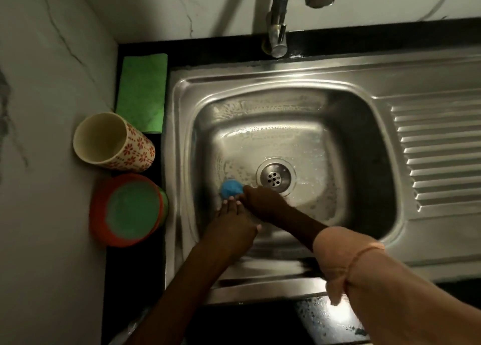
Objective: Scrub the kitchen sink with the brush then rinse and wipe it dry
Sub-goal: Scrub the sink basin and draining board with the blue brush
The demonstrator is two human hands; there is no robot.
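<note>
A steel kitchen sink [364, 125] fills the middle of the view, its basin wet and dotted with soap bubbles around the drain [274, 178]. A blue scrubber [230, 188] lies on the basin floor just left of the drain. My right hand [263, 204] reaches down into the basin and grips the scrubber at its right side. My left hand [231, 227] lies beside it with fingers straight, fingertips close to the scrubber's lower edge and resting against the near left wall of the basin. The tap [278, 19] stands above the far rim; no water runs.
A folded green cloth [141, 92] lies on the black counter left of the sink. In front of it stand a flowered cup [112, 141] and an orange tub with a green inside [127, 209]. A ribbed drainboard [437, 157] spreads to the right. Marble wall rises at left.
</note>
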